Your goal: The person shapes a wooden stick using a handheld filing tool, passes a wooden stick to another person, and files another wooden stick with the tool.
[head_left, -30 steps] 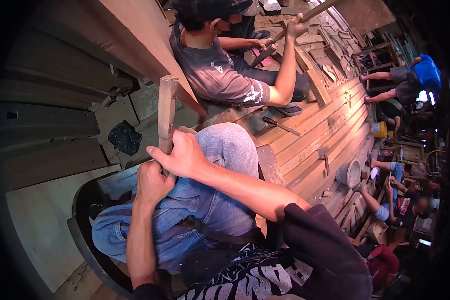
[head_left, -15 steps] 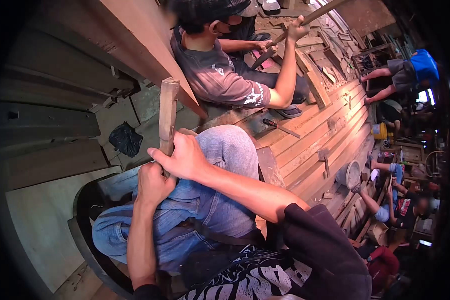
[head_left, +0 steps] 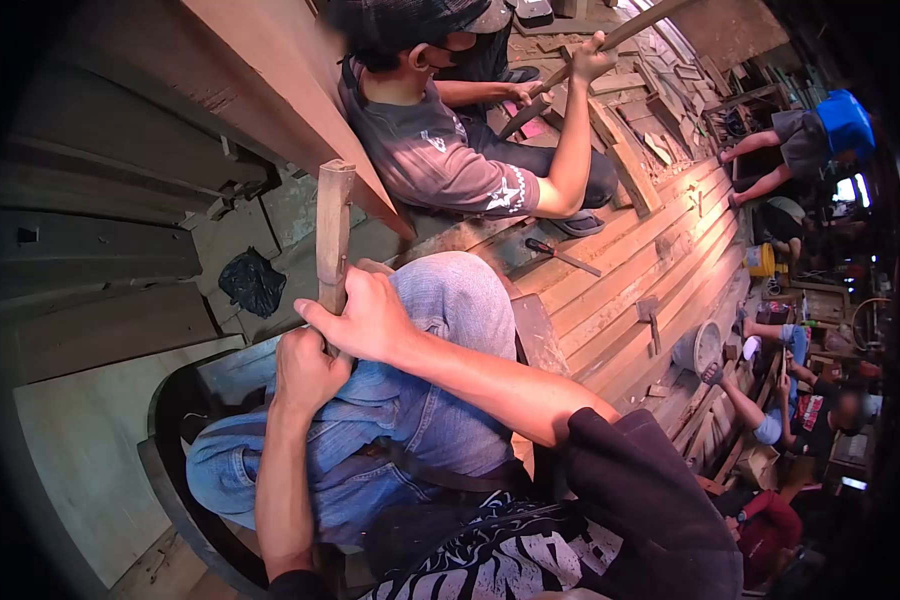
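Upright in front of me stands a worn wooden piece [head_left: 334,220] like a thick handle. My right hand [head_left: 366,316] is wrapped round its lower part, thumb pointing left. Just below and to the left, my left hand [head_left: 310,368] is closed round its lower end, touching my right hand. The end of the piece under my hands is hidden. Both hands are over my legs in blue jeans [head_left: 420,400].
A seated person [head_left: 450,150] holds a long wooden bar. A thick beam [head_left: 280,90] stands at upper left, near a black plastic bag [head_left: 252,281]. Planks [head_left: 610,290] bear a hammer [head_left: 651,322] and a red-handled tool [head_left: 562,256]. Other people are at the right.
The far person in blue has bent over and shifted slightly. The seated person's head has moved a little left. My hands keep their hold almost without moving.
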{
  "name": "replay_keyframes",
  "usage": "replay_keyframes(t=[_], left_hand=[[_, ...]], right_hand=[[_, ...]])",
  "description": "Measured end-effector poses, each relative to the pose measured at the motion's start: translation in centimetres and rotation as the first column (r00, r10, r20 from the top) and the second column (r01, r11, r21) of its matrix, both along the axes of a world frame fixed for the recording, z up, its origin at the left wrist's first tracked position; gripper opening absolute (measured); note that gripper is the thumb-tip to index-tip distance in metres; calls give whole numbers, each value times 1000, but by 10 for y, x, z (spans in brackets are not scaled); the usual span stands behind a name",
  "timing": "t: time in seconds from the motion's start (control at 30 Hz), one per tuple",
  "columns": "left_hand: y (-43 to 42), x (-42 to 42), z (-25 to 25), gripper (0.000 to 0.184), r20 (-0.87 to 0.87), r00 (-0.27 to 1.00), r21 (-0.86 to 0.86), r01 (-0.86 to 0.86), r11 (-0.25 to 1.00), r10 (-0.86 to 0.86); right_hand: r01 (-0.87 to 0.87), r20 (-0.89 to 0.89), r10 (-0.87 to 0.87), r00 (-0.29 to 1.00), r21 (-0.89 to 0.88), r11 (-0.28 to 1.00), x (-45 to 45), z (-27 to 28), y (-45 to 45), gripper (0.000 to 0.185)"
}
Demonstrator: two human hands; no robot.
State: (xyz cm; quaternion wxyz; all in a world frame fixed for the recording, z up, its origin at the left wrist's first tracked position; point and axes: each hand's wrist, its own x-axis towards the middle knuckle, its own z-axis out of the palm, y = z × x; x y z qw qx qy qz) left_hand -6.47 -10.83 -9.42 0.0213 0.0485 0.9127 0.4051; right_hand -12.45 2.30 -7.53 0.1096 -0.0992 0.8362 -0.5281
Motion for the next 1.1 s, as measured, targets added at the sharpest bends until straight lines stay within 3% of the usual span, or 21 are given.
replay_keyframes(t=[0.1, 0.17, 0.7, 0.77, 1.1], left_hand=[[0, 0, 0, 13, 12, 1000, 5, -1, 1000, 1], [0, 0, 0, 14, 0, 1000, 3, -2, 1000, 2], [1, 0, 2, 14, -28, 1000, 2, 10, 1000, -10], [1, 0, 2, 14, -22, 1000, -3, 6, 1000, -6], [1, 0, 3, 15, -20, 1000, 3, 10, 1000, -10]], right_hand=[[-14, 17, 14, 1000, 4, 1000, 0, -1, 0, 51], [32, 49, -30, 998, -23, 999, 1, 2, -1, 40], [34, 24, -35, 999, 11, 999, 2, -4, -2, 40], [-5, -14, 5, 1000, 14, 1000, 1, -5, -1, 53], [-10, 9, 10, 1000, 11, 1000, 0, 0, 0, 53]])
